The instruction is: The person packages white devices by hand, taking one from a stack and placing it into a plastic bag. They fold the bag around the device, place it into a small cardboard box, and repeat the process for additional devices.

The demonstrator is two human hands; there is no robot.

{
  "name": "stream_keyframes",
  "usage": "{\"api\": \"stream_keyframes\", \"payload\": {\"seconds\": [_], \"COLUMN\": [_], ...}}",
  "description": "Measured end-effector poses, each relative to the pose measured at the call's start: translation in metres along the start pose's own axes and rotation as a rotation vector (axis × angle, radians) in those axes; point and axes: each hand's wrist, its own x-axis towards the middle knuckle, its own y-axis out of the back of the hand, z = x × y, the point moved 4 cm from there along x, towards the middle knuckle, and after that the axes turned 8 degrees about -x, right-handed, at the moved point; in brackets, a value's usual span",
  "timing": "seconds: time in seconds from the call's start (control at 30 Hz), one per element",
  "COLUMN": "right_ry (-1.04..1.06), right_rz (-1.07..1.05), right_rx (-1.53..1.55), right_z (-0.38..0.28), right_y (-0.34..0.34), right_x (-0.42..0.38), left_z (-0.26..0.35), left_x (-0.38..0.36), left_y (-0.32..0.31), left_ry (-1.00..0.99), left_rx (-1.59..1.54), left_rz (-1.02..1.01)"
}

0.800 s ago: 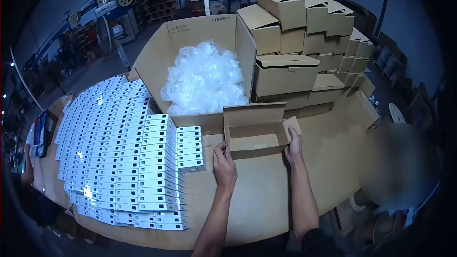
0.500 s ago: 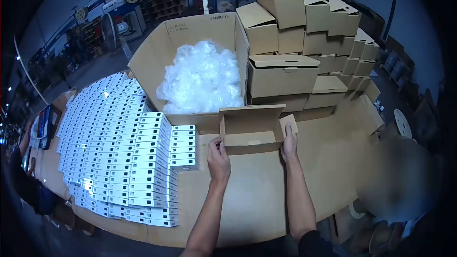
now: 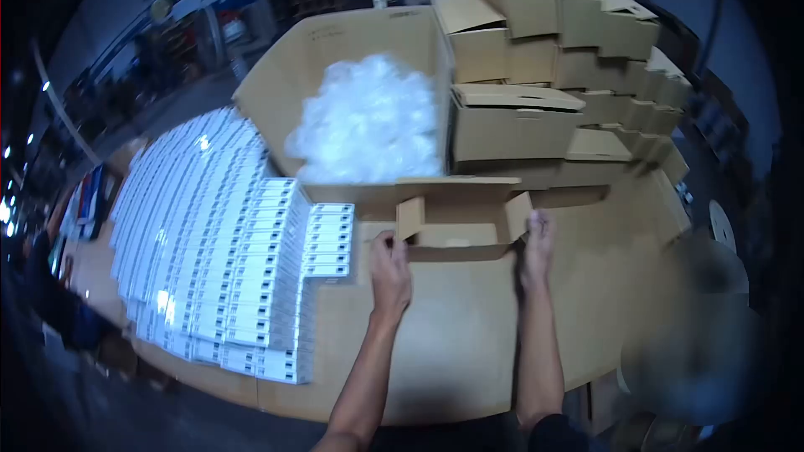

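Note:
An open cardboard box (image 3: 456, 254) stands on the table in front of me, its lid raised at the back and its inside bare. Both side flaps tilt up from its ends. My left hand (image 3: 390, 274) is closed at the box's left front corner, by the left flap (image 3: 410, 218). On the other end, my right hand (image 3: 538, 249) grips the edge of the right flap (image 3: 518, 216), its fingers partly blurred. Left of my hands lie tight rows of small white boxes (image 3: 239, 285), with a shorter stack (image 3: 329, 240) of them nearest my left hand.
Behind the box, a large carton (image 3: 276, 75) holds clear plastic bags (image 3: 368, 125). Closed cardboard boxes (image 3: 519, 134) are piled at the back right. A blurred round shape (image 3: 691, 335) fills the right side. Reels and machinery stand beyond the table (image 3: 456, 326).
The left flap of the box now stands up into view, and the right flap has tilted. My right hand has shifted along the right flap. The whole view has moved slightly.

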Motion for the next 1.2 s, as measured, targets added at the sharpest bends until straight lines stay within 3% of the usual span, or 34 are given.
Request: {"api": "stream_keyframes", "payload": {"seconds": [0.07, 0.17, 0.23, 0.3, 0.43, 0.77, 0.8, 0.9, 0.97, 1.03, 1.13, 1.2], "right_ry": [0.307, 0.605, 0.561, 0.709, 0.642, 0.749, 0.592, 0.518, 0.066, -0.201, -0.301, -0.287], "right_rz": [0.150, -0.053, -0.443, -0.748, -1.100, -1.088, -1.128, -1.030, -1.226, -1.353, -1.157, -1.079], "right_rx": [-0.412, -0.666, -0.507, -0.456, -0.579, -0.718, -0.697, -0.604, -0.596, -0.466, 0.059, 0.131], "right_z": [-0.097, -0.149, -0.163, -0.149, -0.114, -0.099, -0.103, -0.106, -0.124, -0.136, -0.163, -0.149], "right_y": [-0.011, -0.033, -0.071, -0.108, -0.163, -0.193, -0.191, -0.171, -0.157, -0.139, -0.135, -0.135], "right_x": [-0.035, -0.080, -0.121, -0.147, -0.170, -0.181, -0.181, -0.186, -0.186, -0.191, -0.194, -0.181], "left_z": [0.009, 0.041, 0.045, 0.041, 0.021, 0.014, 0.014, 0.001, 0.018, 0.052, 0.100, 0.117], "left_x": [-0.010, -0.033, -0.048, -0.057, -0.064, -0.067, -0.064, -0.070, -0.078, -0.085, -0.075, -0.056], "left_y": [0.017, 0.054, 0.083, 0.101, 0.118, 0.127, 0.127, 0.126, 0.125, 0.126, 0.115, 0.104], "left_ry": [0.018, -0.188, -0.191, -0.182, -0.120, -0.212, -0.214, -0.178, -0.227, -0.315, -0.415, -0.425], "left_rx": [0.005, 0.185, 0.298, 0.399, 0.576, 0.746, 0.761, 0.729, 0.687, 0.624, 0.360, 0.273], "left_rz": [-0.039, -0.113, -0.119, -0.130, -0.187, -0.068, -0.032, -0.054, -0.028, -0.039, -0.125, -0.294]}}
